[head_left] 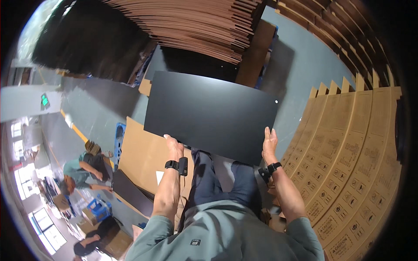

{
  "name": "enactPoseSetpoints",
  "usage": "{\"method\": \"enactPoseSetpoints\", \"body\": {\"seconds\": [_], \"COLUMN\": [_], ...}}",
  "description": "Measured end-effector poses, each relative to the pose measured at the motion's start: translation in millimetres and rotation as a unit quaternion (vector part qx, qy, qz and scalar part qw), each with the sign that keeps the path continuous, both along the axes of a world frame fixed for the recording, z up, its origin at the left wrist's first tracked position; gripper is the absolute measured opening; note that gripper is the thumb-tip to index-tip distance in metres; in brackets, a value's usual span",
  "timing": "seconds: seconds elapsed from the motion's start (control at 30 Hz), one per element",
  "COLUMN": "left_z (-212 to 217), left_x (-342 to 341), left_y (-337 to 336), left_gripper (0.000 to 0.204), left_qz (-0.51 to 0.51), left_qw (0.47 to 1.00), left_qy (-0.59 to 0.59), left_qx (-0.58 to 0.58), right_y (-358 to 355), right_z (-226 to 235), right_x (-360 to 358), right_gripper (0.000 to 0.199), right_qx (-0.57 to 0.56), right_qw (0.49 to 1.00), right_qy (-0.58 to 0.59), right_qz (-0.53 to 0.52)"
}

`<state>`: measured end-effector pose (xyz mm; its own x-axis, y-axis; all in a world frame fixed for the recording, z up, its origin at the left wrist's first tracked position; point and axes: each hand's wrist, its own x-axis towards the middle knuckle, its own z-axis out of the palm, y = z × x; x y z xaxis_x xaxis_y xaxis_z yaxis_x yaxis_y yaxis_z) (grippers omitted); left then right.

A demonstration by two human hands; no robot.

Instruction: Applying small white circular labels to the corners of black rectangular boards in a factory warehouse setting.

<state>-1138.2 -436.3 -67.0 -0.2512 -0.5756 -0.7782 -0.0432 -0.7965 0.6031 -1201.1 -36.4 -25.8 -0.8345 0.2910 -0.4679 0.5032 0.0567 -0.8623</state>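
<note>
Between my two hands I hold a flat black rectangular panel [209, 113], slightly tilted, out in front of my legs. My left hand [174, 147] grips its near left edge, thumb on top and the other fingers hidden beneath. At the right edge, my right hand [269, 145] clasps the panel near its corner, with its fingers pointing away from me. A small white dot shows at the panel's far right corner. Beyond it rises a tall stack of brown-edged boards [204, 26], with a dark board [191, 61] under the stack.
Printed cardboard cartons [344, 152] stand in rows along my right. A brown cardboard sheet [139, 152] lies to my left beside a blue pallet [119, 139]. A co-worker [78, 174] bends over a dark panel [133, 191] farther left. Wrapped dark stock [91, 39] stands at far left.
</note>
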Motion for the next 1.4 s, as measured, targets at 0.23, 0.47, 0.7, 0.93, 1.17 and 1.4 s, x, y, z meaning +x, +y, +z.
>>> {"method": "enactPoseSetpoints", "body": {"seconds": [0.23,0.47,0.7,0.93,1.17,1.4], "left_z": [-134,-210,-268,-285,-299,-306], "left_x": [-96,-199,-226,-246,-263,-273], "left_y": [-103,-154,-193,-201,-205,-214], "left_gripper": [0.065,0.063,0.059,0.058,0.054,0.043], "left_qz": [-0.051,-0.115,-0.105,-0.128,-0.112,-0.197], "left_qw": [0.996,0.991,0.993,0.989,0.989,0.952], "left_qy": [-0.072,-0.075,-0.053,-0.065,-0.092,-0.223], "left_qx": [0.001,0.005,-0.005,-0.018,-0.013,-0.074], "right_y": [-85,-144,-178,-183,-186,-187], "right_z": [-149,-258,-287,-327,-346,-337], "right_x": [-77,-140,-181,-201,-214,-221], "right_gripper": [0.029,0.038,0.047,0.047,0.045,0.042], "right_qx": [0.048,0.114,0.081,0.161,0.161,0.159], "right_qw": [0.997,0.991,0.994,0.987,0.987,0.986], "right_qy": [0.014,-0.001,-0.031,-0.008,-0.020,-0.030], "right_qz": [-0.052,-0.075,-0.071,-0.022,-0.022,-0.037]}}
